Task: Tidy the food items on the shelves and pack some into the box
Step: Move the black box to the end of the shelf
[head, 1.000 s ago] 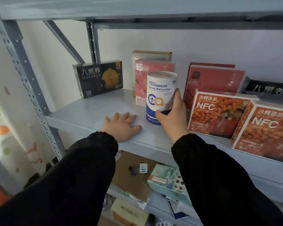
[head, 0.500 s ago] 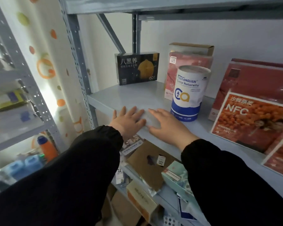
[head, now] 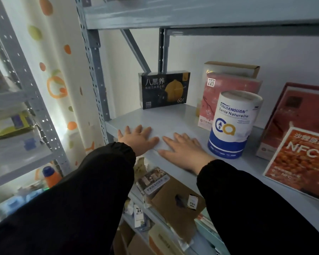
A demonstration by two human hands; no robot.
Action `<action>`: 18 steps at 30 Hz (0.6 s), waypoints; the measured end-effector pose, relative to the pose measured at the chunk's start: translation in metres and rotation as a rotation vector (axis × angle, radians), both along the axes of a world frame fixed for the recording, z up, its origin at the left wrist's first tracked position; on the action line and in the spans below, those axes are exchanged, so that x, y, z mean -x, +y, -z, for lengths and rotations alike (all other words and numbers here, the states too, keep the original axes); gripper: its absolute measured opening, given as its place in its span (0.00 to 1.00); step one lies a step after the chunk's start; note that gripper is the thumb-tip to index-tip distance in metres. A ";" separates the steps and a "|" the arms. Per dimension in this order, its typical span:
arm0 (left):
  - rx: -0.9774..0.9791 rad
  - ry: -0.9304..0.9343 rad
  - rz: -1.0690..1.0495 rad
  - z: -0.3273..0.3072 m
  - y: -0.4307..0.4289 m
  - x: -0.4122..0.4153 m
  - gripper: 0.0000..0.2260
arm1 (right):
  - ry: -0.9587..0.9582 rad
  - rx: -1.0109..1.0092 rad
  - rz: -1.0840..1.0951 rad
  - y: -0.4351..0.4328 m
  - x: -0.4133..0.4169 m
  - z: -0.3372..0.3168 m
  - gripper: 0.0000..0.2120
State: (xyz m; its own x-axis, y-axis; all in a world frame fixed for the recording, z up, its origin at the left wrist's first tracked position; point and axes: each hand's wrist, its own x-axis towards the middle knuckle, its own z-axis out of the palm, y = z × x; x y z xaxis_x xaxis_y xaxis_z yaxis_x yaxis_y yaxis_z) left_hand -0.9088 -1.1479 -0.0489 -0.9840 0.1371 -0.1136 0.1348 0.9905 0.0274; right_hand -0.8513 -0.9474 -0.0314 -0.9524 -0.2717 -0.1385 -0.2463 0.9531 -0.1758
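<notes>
Both my hands lie flat, palms down, side by side on the front of the grey shelf (head: 160, 118). My left hand (head: 136, 139) and my right hand (head: 182, 150) hold nothing. A white and blue canister (head: 232, 126) stands upright just right of my right hand, apart from it. Behind the canister stand a pink box (head: 228, 92) and a brown carton (head: 234, 68). A black box with a yellow fruit picture (head: 164, 89) stands at the back left. Orange NFC boxes (head: 300, 159) and a dark red box (head: 302, 107) lean at the right.
A lower shelf under my arms holds brown cardboard (head: 175, 203), a snack packet (head: 153, 181) and small cartons. A second grey rack (head: 17, 140) with packets stands at the left, an orange bottle (head: 51, 176) near it. A curtain with orange dots (head: 59, 70) hangs between the racks.
My right hand let go of the canister and came down flat on the shelf beside my left hand. The view swung left, showing the second rack.
</notes>
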 end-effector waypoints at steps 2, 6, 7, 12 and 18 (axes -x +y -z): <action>-0.058 -0.013 -0.020 -0.005 -0.005 0.022 0.33 | -0.011 0.003 0.012 -0.011 0.015 -0.002 0.34; -0.080 -0.037 -0.009 -0.008 -0.016 0.067 0.34 | -0.019 -0.005 0.061 -0.028 0.054 -0.005 0.35; -0.091 -0.040 -0.007 -0.007 -0.019 0.080 0.34 | -0.016 -0.007 0.076 -0.031 0.064 -0.005 0.35; -0.166 0.060 -0.022 -0.002 -0.032 0.134 0.41 | 0.012 0.004 0.165 -0.037 0.104 0.000 0.35; -0.617 0.030 -0.260 -0.007 -0.032 0.199 0.50 | 0.089 0.088 0.222 -0.032 0.114 0.005 0.32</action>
